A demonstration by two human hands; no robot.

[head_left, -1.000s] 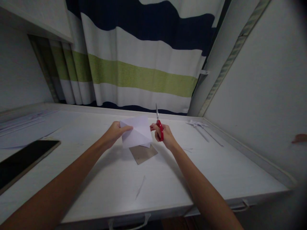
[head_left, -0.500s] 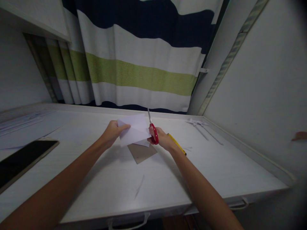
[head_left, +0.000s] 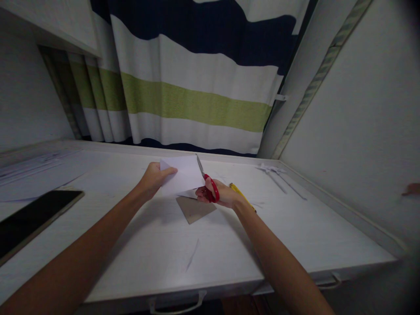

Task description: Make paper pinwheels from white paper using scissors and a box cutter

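Observation:
My left hand (head_left: 155, 178) pinches the left side of a folded sheet of white paper (head_left: 182, 175), thumb on top, holding it above the desk. Red-handled scissors (head_left: 212, 189) are in my right hand (head_left: 220, 192), fingers through the loops. Their blades lie along the right edge of the paper, pointing away from me. Whether the blades are parted I cannot tell. Below the paper, a square of grey-brown cardboard (head_left: 196, 211) rests on the desk, partly covered. A yellow utility knife (head_left: 242, 196) lies just behind my right wrist.
A black phone or tablet (head_left: 36, 221) lies on the white desk (head_left: 147, 258) at left, before a stack of paper sheets (head_left: 36, 173). Paper offcuts (head_left: 271, 168) lie at back right. A thin strip (head_left: 193, 253) is near the front. A curtain (head_left: 197, 100) hangs behind.
The scissors have tilted left, and their blades have come against the paper's right edge. My right hand has shifted slightly right and down. My left hand keeps its hold on the paper.

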